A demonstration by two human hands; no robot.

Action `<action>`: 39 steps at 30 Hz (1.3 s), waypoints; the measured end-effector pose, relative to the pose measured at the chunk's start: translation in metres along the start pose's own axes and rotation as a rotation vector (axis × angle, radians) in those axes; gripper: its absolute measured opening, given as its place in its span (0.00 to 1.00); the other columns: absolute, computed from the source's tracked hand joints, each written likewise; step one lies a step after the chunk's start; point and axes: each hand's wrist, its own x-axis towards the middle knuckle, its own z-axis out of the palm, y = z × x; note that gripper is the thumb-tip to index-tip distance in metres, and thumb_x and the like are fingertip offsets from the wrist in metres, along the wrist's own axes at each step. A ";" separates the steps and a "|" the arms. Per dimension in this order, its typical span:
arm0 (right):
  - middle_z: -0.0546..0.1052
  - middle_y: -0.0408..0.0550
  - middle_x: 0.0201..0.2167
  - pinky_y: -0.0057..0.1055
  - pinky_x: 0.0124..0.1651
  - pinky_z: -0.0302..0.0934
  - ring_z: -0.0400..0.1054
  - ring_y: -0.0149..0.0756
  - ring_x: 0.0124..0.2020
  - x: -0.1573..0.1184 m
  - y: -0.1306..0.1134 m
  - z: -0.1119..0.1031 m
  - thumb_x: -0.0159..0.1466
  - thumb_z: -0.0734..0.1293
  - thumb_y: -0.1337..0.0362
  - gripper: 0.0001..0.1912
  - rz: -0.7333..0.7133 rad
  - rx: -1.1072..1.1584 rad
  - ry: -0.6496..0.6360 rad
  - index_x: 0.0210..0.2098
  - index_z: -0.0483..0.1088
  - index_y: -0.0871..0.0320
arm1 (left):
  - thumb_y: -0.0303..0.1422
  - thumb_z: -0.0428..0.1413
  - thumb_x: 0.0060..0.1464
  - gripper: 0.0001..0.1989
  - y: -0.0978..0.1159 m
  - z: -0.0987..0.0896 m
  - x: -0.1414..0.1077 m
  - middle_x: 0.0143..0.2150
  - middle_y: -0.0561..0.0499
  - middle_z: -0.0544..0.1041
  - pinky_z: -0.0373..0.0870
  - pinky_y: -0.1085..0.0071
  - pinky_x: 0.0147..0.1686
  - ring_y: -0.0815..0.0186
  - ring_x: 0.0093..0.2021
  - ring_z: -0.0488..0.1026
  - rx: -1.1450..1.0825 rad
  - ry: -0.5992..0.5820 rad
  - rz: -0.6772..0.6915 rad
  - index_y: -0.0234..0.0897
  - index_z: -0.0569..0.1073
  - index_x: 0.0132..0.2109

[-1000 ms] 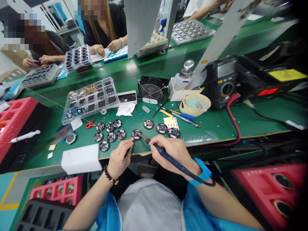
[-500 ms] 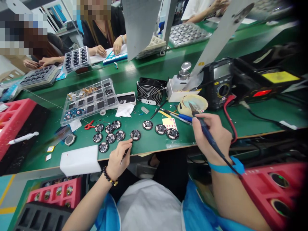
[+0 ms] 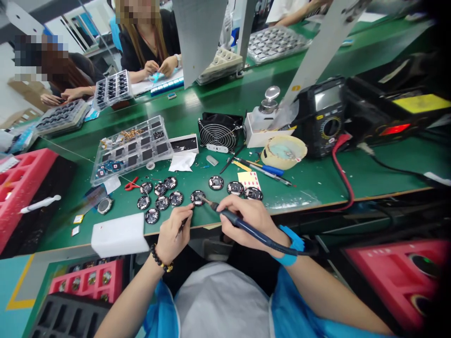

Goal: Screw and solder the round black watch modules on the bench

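My right hand [image 3: 246,218] is closed around a soldering iron [image 3: 243,225], its tip at the right side of a round black circuit board [image 3: 198,197]. In my left hand [image 3: 175,230] a pair of dark tweezers [image 3: 181,226] is pinched, their point at the lower left edge of that same board. Several similar round boards [image 3: 162,202] lie in a cluster to the left. To the right lie a few more boards [image 3: 216,182], one partly covered by my right hand. Whether the iron's tip touches the board, I cannot tell.
Behind the boards stand a clear compartment box [image 3: 132,150], a small fan [image 3: 219,134], a yellowish bowl [image 3: 283,152] and a multimeter [image 3: 328,117]. A white foam block [image 3: 120,234] lies at the front edge. Across the bench, other people work with their hands.
My right hand has carried the soldering iron from the yellowish bowl leftward and down to the round board. My left hand has stayed at the board with the tweezers.
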 end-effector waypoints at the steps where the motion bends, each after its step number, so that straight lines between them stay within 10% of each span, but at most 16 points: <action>1: 0.68 0.34 0.20 0.24 0.24 0.53 0.60 0.25 0.18 0.002 0.001 0.002 0.60 0.64 0.71 0.08 -0.005 -0.001 -0.005 0.38 0.71 0.57 | 0.19 0.55 0.65 0.13 0.000 0.000 0.000 0.50 0.42 0.82 0.82 0.71 0.49 0.64 0.52 0.82 0.002 0.001 0.001 0.38 0.70 0.52; 18: 0.72 0.36 0.22 0.25 0.27 0.54 0.66 0.29 0.22 0.002 0.004 0.005 0.61 0.65 0.70 0.08 0.002 -0.053 -0.112 0.40 0.71 0.56 | 0.20 0.55 0.65 0.13 -0.001 0.002 -0.001 0.51 0.41 0.82 0.82 0.70 0.49 0.63 0.52 0.82 -0.019 -0.005 0.010 0.38 0.70 0.53; 39: 0.78 0.40 0.27 0.27 0.27 0.63 0.73 0.33 0.23 -0.029 0.022 -0.026 0.67 0.69 0.64 0.06 0.164 -0.133 0.277 0.44 0.72 0.54 | 0.26 0.49 0.71 0.07 0.022 0.046 0.063 0.50 0.45 0.78 0.82 0.67 0.46 0.62 0.51 0.80 0.002 -0.080 -0.084 0.40 0.67 0.52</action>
